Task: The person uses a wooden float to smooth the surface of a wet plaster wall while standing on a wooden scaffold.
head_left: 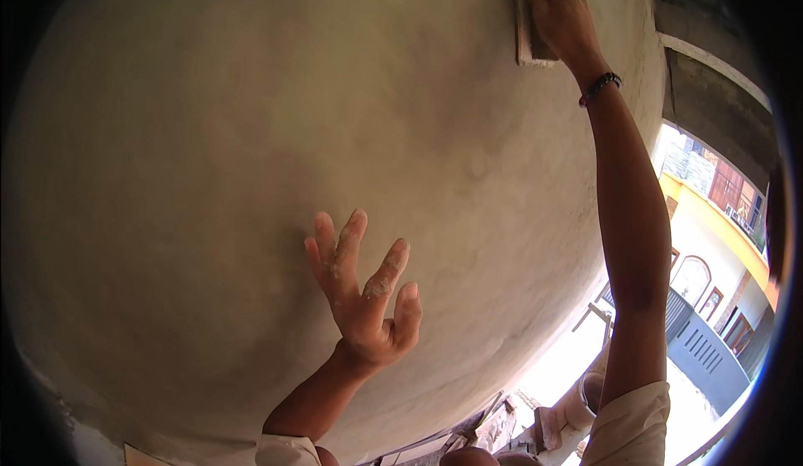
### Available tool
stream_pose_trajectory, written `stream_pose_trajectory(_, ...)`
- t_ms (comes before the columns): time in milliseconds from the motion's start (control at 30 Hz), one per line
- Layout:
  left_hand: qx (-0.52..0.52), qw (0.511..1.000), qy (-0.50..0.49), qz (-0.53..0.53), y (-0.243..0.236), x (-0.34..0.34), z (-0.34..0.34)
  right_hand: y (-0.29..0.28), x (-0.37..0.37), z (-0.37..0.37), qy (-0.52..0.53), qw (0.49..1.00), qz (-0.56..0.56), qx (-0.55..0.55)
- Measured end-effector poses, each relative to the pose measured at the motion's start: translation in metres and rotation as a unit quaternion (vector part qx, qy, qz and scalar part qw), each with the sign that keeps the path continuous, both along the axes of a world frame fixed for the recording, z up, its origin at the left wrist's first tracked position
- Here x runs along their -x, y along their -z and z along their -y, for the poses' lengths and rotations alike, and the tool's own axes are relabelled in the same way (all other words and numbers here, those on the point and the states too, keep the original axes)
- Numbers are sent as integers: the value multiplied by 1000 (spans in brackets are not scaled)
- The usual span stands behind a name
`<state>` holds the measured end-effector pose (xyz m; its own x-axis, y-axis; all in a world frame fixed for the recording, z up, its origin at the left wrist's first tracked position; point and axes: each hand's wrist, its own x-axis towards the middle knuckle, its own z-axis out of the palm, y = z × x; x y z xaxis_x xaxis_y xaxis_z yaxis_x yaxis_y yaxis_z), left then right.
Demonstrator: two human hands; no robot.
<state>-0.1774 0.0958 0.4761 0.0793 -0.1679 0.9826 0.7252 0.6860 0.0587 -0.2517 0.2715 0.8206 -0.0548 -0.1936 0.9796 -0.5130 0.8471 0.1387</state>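
A broad plastered wall (251, 131), grey-beige with darker damp-looking patches, fills most of the head view. High up toward its right side, my right hand (569, 27) grips a plastering float (525, 35). The float's flat face is turned to the wall; whether it presses on the plaster I cannot tell. Lower down, near the middle, my left hand (361, 294) is raised with its fingers spread and nothing in it. Pale plaster dust clings to those fingers. A dark beaded bracelet (600, 88) circles my right wrist.
Concrete beams (719, 106) run overhead at the right. Beyond the wall's right edge stand a grey metal gate (707, 353) and a house with a yellow-orange band (719, 215). Below lie rubble and boards (498, 424), beside a pale pipe-like shape (577, 407).
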Motion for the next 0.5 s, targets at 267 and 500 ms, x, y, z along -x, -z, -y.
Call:
stream_pose_trajectory(267, -22, 999, -8, -41, -5, -19, 33, 221, 1, 14, -26, 996, -33, -80)
stream_pose_trajectory(500, -51, 997, -18, -52, -12, -23, 48, 332, 2, -32, -2, 989, -2, -151)
